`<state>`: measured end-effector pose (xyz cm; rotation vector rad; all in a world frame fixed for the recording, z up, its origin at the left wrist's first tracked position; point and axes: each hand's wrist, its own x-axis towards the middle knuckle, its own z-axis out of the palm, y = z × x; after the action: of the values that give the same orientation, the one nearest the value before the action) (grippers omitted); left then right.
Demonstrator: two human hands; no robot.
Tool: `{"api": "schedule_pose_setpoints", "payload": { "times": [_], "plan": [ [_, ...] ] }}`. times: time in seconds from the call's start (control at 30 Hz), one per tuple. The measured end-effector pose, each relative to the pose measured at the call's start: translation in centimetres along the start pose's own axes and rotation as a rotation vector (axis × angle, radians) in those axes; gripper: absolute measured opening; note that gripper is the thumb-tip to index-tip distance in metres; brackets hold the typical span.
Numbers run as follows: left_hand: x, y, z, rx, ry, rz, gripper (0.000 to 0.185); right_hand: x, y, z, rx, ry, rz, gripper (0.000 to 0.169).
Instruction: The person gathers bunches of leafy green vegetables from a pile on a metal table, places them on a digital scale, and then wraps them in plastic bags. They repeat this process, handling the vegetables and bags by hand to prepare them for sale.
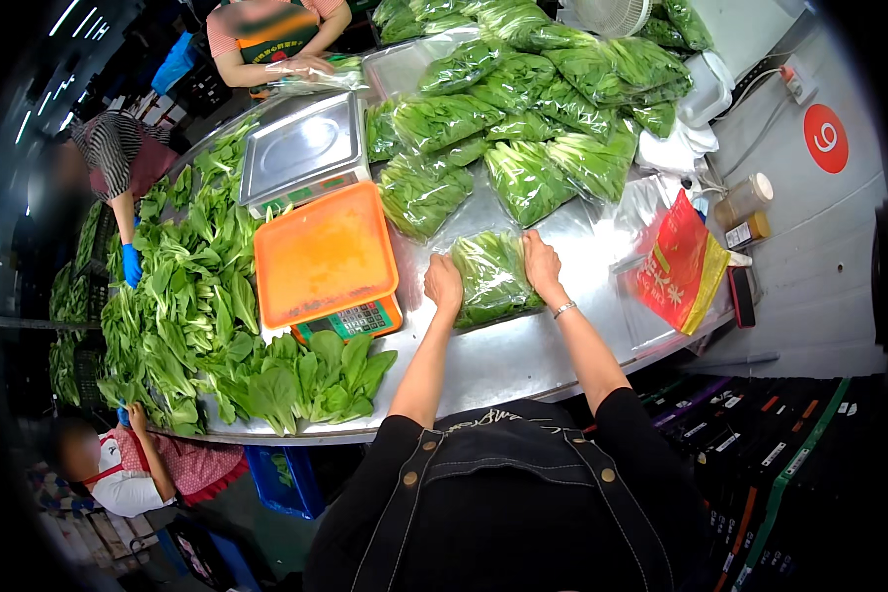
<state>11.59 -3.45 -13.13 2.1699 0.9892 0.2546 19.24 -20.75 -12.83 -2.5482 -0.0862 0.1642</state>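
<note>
A clear plastic bag of leafy greens (492, 281) lies on the metal table in front of me. My left hand (443, 283) grips its upper left side, fingers curled. On the opposite side, my right hand (542, 260) grips the bag's upper right corner. Just beyond are more filled bags of greens (529, 177), heaped towards the back. To the left stands a digital scale (348, 320) with an orange plastic tray (325, 255) on top. Loose leafy greens (200, 296) cover the table's left part, some reaching close to the scale's front.
A second scale with a steel pan (303, 148) stands behind the orange tray. Co-workers are at the far side and left. At right lie a red and yellow rice bag (677, 266), clear plastic bags (636, 222) and a phone (741, 296). A blue crate (285, 481) sits below the table.
</note>
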Motion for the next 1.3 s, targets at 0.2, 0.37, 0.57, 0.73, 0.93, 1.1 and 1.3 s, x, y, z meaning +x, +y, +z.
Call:
{"api": "schedule_pose_setpoints", "payload": {
  "times": [0.2,0.37,0.57,0.73,0.93,1.1,1.3],
  "plan": [
    [-0.2,-0.4,-0.2,0.073,0.026,0.115,0.025,-2.0,-1.2,-3.7,0.180,0.273,-0.045,0.041],
    [-0.6,0.0,-0.2,0.042,-0.005,0.035,0.036,-4.2,-2.5,-0.2,0.002,0.004,-0.410,0.059],
    [4.2,-5.8,3.4,-0.502,-0.123,0.059,0.032,-1.2,-5.7,-2.2,0.013,-0.301,-0.094,0.072],
    [3.1,-3.0,1.9,-1.075,-0.509,-0.060,0.013,1.2,-2.6,-2.4,0.226,-0.212,-0.081,0.061],
    [-0.2,3.2,-2.2,-1.204,-0.428,0.152,0.011,-5.2,-5.3,-6.3,0.505,-0.048,-0.311,0.059],
    [-9.3,13.3,-9.0,-0.608,-0.474,0.483,0.016,-6.9,-4.3,-9.1,1.415,-0.565,0.130,0.062],
    [-9.6,8.0,-6.5,-0.252,-0.209,0.819,0.043,-5.6,6.4,-2.5,1.539,-0.468,0.515,0.082]
  ]
}}
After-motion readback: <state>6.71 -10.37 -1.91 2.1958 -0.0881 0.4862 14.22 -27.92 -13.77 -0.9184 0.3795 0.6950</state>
